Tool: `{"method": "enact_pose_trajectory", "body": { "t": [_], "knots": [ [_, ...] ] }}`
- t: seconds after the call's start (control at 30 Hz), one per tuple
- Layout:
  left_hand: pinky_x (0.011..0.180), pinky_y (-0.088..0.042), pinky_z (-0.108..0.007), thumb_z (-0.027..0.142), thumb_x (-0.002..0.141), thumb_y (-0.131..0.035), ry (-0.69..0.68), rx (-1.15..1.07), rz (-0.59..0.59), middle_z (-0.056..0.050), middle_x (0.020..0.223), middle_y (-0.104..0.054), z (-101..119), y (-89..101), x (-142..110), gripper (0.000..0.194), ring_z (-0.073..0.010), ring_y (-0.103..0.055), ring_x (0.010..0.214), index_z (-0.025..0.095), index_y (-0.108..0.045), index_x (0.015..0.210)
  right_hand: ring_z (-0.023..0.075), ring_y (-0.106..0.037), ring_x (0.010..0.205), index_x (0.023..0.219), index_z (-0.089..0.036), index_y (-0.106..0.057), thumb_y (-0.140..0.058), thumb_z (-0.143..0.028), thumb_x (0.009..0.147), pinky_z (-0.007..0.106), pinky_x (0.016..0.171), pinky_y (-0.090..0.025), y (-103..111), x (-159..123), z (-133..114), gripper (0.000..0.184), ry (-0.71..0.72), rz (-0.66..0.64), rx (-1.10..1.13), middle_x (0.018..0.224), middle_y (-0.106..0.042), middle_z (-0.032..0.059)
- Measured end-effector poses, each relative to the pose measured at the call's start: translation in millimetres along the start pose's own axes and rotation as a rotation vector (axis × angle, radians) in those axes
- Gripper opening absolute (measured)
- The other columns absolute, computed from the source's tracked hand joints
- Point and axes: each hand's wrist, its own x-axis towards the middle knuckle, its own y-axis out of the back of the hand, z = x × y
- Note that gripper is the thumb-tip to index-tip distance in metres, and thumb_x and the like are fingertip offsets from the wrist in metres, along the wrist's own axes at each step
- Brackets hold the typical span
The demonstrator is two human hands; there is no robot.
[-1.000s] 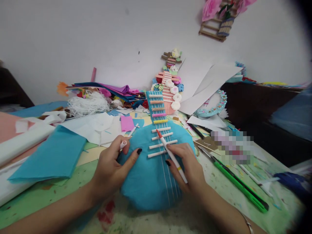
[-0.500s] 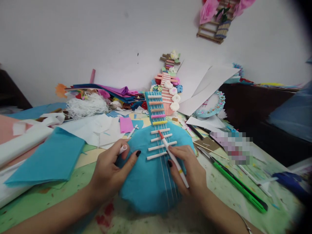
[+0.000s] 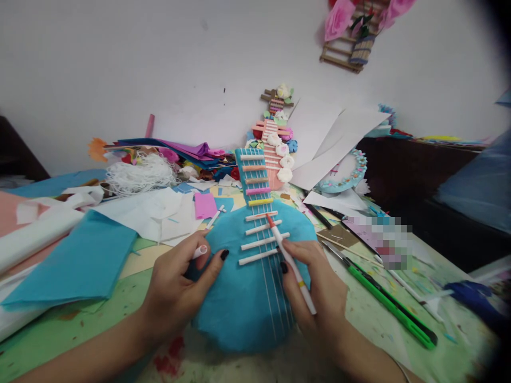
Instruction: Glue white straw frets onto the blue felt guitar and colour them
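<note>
A blue paper-covered pipa model (image 3: 231, 298) stands tilted in front of me, with white strings down its front and short rods across them. My right hand (image 3: 315, 271) grips a white marker (image 3: 293, 263), its orange-red tip touching the topmost white rod (image 3: 255, 217). Orange colour shows on that rod beside the tip. The rods above it are yellow (image 3: 260, 202), pink, tan and peach; several white rods lie below. At the model's left edge, my left hand (image 3: 179, 282) steadies the body, thumb on the front, and holds a white marker cap (image 3: 200, 251) between its fingers.
A green utility knife (image 3: 391, 300) lies on the right, blade out. Teal folded paper (image 3: 75, 260) and white sheets cover the left side. Behind are a heap of white string (image 3: 141, 173) and a pink pipa model with paper flowers (image 3: 273, 151) against the wall.
The marker tip has slid to the right along the topmost white rod, and an orange mark now shows there. My right hand moved slightly right with it; the left hand keeps its hold.
</note>
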Motion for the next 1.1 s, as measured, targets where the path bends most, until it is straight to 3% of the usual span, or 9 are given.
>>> {"method": "enact_pose_trajectory", "body": {
  "t": [0.1,0.27,0.47,0.63,0.87,1.1],
  "knots": [
    [0.056,-0.038,-0.026,0.027,0.087,-0.054,-0.013,-0.001,-0.01,0.005,0.058,-0.036,1.4,0.6,0.7,0.033,-0.014,-0.054,0.064,0.024,-0.031,0.064,0.0199,-0.061,0.085,0.112,-0.016,-0.055,-0.051,-0.002,0.084,0.036,0.073,-0.051,1.9,-1.4,0.1,0.031,-0.082,0.066,-0.024,0.094,-0.062,0.0095],
    [0.055,-0.038,-0.026,0.028,0.086,-0.056,0.009,0.001,0.004,0.005,0.059,-0.039,1.8,0.3,0.2,0.033,-0.0145,-0.056,0.065,0.024,-0.031,0.065,0.0204,-0.062,0.09,0.119,-0.016,-0.053,-0.051,-0.001,0.084,0.036,0.076,-0.052,3.4,0.2,-0.3,0.038,0.005,0.013,0.026,0.097,-0.064,0.0096],
    [0.057,-0.039,-0.026,0.028,0.086,-0.056,0.007,0.006,0.022,0.005,0.059,-0.039,0.2,0.8,-2.7,0.033,-0.0169,-0.061,0.075,0.025,-0.03,0.066,0.0201,-0.062,0.085,0.113,-0.016,-0.056,-0.051,-0.002,0.084,0.037,0.075,-0.051,5.2,0.5,3.8,0.033,-0.074,0.105,-0.009,0.093,-0.064,0.009],
    [0.056,-0.04,-0.025,0.026,0.087,-0.057,-0.031,0.016,0.026,0.005,0.059,-0.039,2.3,0.7,-1.6,0.033,-0.0167,-0.062,0.074,0.025,-0.031,0.067,0.0207,-0.061,0.088,0.118,-0.016,-0.054,-0.051,0.001,0.083,0.038,0.075,-0.05,5.3,2.4,0.8,0.039,0.0,0.042,0.036,0.097,-0.064,0.0098],
    [0.056,-0.04,-0.025,0.025,0.088,-0.056,-0.045,0.015,0.029,0.005,0.06,-0.039,3.2,0.9,-2.6,0.032,-0.0168,-0.062,0.073,0.025,-0.03,0.068,0.021,-0.06,0.088,0.119,-0.018,-0.056,-0.053,-0.002,0.081,0.038,0.076,-0.05,8.9,-2.3,1.5,0.041,-0.112,0.128,0.102,0.096,-0.062,0.008],
    [0.053,-0.04,-0.024,0.024,0.088,-0.057,-0.077,0.033,0.044,0.005,0.06,-0.039,3.5,2.4,-4.4,0.033,-0.0163,-0.064,0.076,0.025,-0.031,0.068,0.0204,-0.062,0.097,0.125,-0.013,-0.056,-0.047,-0.004,0.086,0.036,0.082,-0.052,9.7,5.5,-7.6,0.041,-0.08,-0.045,0.126,0.107,-0.065,0.0113]
  ]
}}
